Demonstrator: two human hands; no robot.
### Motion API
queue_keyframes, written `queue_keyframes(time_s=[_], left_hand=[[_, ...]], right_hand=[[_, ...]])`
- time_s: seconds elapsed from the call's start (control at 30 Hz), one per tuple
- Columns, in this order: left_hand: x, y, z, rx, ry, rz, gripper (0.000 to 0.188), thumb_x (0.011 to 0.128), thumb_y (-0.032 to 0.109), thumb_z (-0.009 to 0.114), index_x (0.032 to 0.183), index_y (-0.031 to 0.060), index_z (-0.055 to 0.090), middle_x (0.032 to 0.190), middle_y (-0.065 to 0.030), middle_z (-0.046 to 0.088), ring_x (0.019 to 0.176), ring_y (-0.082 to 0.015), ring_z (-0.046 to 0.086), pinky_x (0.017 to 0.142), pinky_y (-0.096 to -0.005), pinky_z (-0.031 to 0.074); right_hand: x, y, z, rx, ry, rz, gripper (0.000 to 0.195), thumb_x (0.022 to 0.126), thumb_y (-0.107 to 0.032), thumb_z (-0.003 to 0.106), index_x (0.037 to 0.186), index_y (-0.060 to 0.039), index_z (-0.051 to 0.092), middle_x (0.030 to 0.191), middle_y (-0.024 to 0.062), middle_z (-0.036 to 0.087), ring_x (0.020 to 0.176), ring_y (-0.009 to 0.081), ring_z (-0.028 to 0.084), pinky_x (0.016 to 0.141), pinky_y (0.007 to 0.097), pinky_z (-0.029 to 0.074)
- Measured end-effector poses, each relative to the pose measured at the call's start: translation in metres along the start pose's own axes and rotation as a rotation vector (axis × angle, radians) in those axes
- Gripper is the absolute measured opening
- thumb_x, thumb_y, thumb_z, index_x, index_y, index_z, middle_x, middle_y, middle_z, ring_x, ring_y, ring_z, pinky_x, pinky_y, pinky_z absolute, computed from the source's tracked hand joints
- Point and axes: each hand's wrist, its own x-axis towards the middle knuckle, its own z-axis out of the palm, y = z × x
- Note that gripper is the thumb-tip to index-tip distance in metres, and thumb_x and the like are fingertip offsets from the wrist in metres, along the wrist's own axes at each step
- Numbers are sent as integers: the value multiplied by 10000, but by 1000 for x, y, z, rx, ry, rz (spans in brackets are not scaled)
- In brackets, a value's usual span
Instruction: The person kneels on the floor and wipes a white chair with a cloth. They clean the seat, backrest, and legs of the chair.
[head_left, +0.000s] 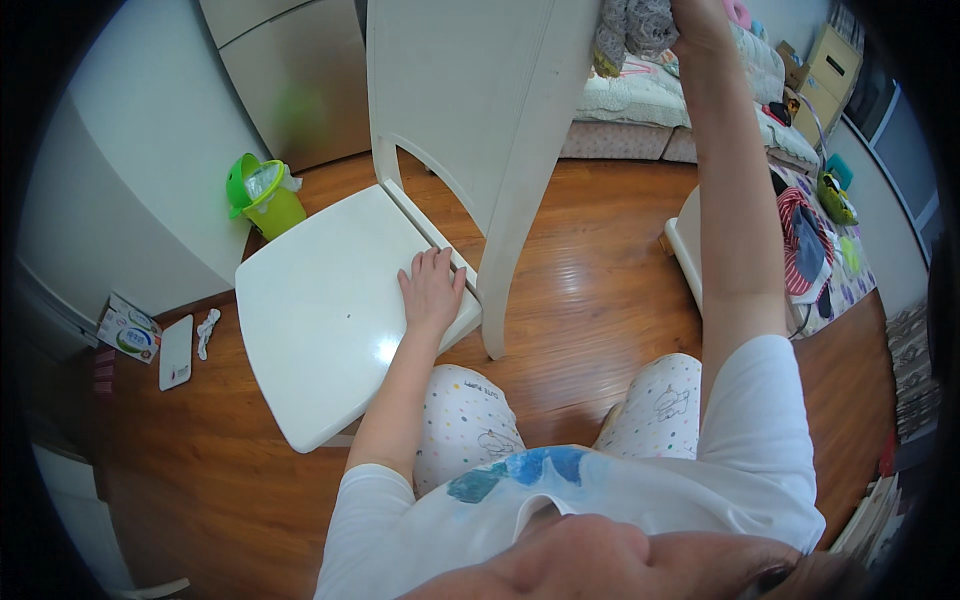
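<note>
A white chair stands before me, its glossy seat to the left and its tall backrest rising to the top of the picture. My left hand lies flat on the rear of the seat, near the backrest, fingers slightly apart and holding nothing. At the upper edge, my right hand grips a crumpled grey mesh-like cloth against the backrest's right edge. A yellowish patch shows on the cloth's lower end. The fingertips of that hand are hidden, and the top of the backrest is cut off.
A lime-green bin with a liner stands beyond the seat. On the wooden floor at left lie a bathroom-type scale, a printed box and a crumpled tissue. A second white seat, a bed and clothes are at right.
</note>
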Motion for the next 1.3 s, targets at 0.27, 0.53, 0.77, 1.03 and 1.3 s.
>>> queue_keyframes(time_s=[0.27, 0.53, 0.77, 1.03, 1.3], left_hand=[[0, -1, 1, 31, -24, -17, 428, 916, 327, 550, 1278, 102, 513, 1330, -80, 491, 1277, -266, 404, 1020, -594, 308], [3, 0, 2, 14, -78, -31, 436, 943, 341, 502, 1311, 108, 486, 1385, -90, 459, 1316, -274, 368, 1060, -591, 269], [1, -5, 0, -40, -46, -46, 426, 929, 335, 530, 1293, 114, 511, 1375, -85, 474, 1310, -265, 379, 1059, -578, 270], [6, 11, 8, -125, -26, 4, 423, 899, 313, 572, 1271, 117, 526, 1338, -56, 498, 1283, -225, 406, 1043, -527, 288], [0, -5, 4, -118, 9, -2, 427, 852, 290, 627, 1232, 113, 546, 1313, -49, 511, 1271, -222, 414, 1031, -499, 291]], right_hand=[[-20, 13, 19, -179, 238, -141, 430, 843, 12, 626, 1263, 3, 536, 1087, 63, 615, 963, 145, 595, 836, 268, 485], [-109, 48, 49, -758, 299, -393, 379, 791, -27, 710, 1163, -44, 637, 984, 40, 676, 926, 124, 627, 840, 271, 498], [-116, 11, 28, -935, -29, -449, 467, 755, 14, 706, 1209, -40, 612, 1108, 85, 673, 989, 166, 635, 898, 291, 475], [29, -56, 67, -1312, -296, -578, 313, 737, 60, 647, 1031, -46, 674, 949, 91, 681, 927, 246, 637, 805, 318, 500], [-5, -51, 75, -1856, -568, -490, 315, 720, 6, 639, 1032, -30, 658, 915, 113, 665, 917, 280, 614, 829, 378, 476]])
